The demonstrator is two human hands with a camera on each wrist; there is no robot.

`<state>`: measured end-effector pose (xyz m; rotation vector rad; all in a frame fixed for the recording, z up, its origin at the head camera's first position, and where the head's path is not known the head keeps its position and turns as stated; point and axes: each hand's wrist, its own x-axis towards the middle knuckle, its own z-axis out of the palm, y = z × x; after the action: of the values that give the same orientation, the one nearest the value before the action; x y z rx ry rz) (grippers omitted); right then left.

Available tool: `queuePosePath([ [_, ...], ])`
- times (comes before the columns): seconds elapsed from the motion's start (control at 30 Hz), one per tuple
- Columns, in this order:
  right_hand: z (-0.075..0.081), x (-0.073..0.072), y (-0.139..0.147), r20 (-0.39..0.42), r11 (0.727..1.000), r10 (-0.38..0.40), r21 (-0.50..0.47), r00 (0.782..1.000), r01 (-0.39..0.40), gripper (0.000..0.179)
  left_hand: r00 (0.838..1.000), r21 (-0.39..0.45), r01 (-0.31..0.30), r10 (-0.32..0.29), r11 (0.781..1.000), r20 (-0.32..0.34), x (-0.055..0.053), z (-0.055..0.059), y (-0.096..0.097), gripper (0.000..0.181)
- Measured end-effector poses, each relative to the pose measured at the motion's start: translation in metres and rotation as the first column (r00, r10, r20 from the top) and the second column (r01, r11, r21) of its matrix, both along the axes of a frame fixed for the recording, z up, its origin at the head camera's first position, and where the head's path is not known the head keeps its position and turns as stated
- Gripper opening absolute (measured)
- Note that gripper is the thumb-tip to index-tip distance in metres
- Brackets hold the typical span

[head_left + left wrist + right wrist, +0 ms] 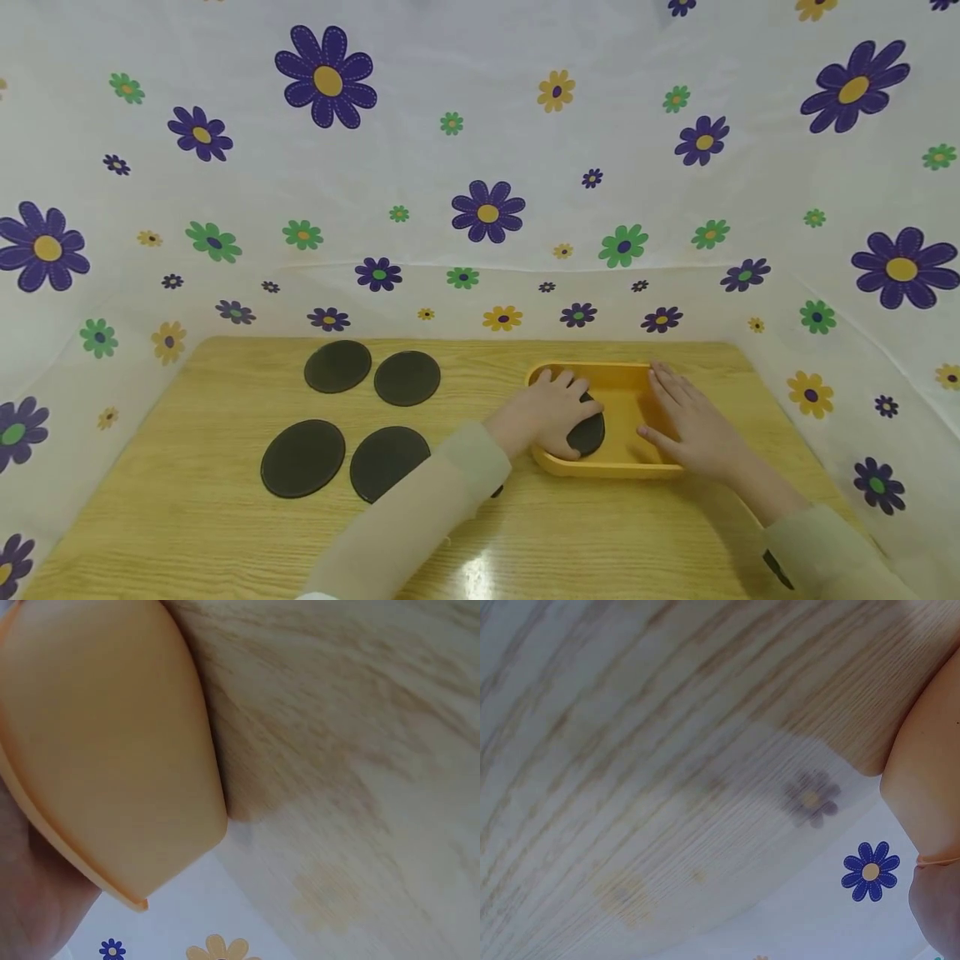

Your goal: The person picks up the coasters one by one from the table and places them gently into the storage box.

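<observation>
My left hand [551, 412] grips a black round disc [587, 433] at the left end of a yellow tray [618, 471]; the palm and fingers cover part of the disc. At the tray's right end rests my right hand [697, 429], its fingers straight along the end wall and the thumb over the inside. The left wrist view shows the tray's outer wall [112, 742] with part of the left hand [37, 892] beside it. In the right wrist view, the tray [930, 772] and a bit of the right hand [937, 907] appear at the right edge.
Several black discs lie flat on the wooden table [187, 467] at the left, among them a far one [337, 367] and a near one [303, 458]. The left sleeve [420, 525] partly covers others. A flowered white cloth [420, 167] encloses the back and sides.
</observation>
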<state>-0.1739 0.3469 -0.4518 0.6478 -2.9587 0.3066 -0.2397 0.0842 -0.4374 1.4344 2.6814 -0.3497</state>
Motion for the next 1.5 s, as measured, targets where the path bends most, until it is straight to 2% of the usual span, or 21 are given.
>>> queuePosePath([
  [0.37,0.001,0.002,-0.002,-0.048,1.000,0.015,-0.001,0.999,-0.015,0.087,0.999,0.018,-0.041,0.040,0.999,0.033,0.001,-0.004,0.001,0.073],
  [0.5,0.000,0.001,-0.001,-0.043,1.000,0.013,-0.003,0.999,-0.014,0.087,0.999,0.019,-0.031,0.031,0.999,0.031,0.001,0.000,0.000,0.072],
  [0.83,-0.003,0.003,0.003,-0.044,1.000,-0.001,-0.012,0.999,0.001,0.087,0.999,0.034,0.023,-0.022,0.999,-0.042,0.007,0.016,-0.012,0.070],
  [0.97,-0.004,0.004,0.004,-0.016,1.000,-0.009,-0.003,1.000,0.009,0.089,0.998,0.063,0.039,-0.036,0.997,-0.050,0.011,0.021,-0.023,0.069],
  [1.13,-0.004,0.003,0.003,-0.022,1.000,-0.001,0.002,1.000,0.001,0.089,0.997,0.093,0.045,-0.040,0.995,-0.059,0.016,0.025,-0.039,0.070],
  [1.4,-0.003,0.001,0.001,-0.037,1.000,0.018,-0.006,0.999,-0.018,0.088,0.997,0.119,0.025,-0.016,0.993,-0.082,0.023,0.033,-0.080,0.073],
  [1.5,-0.002,0.001,0.000,-0.045,1.000,0.016,-0.011,0.999,-0.016,0.087,0.998,0.135,0.003,0.006,0.991,-0.064,0.024,0.031,-0.096,0.073],
])
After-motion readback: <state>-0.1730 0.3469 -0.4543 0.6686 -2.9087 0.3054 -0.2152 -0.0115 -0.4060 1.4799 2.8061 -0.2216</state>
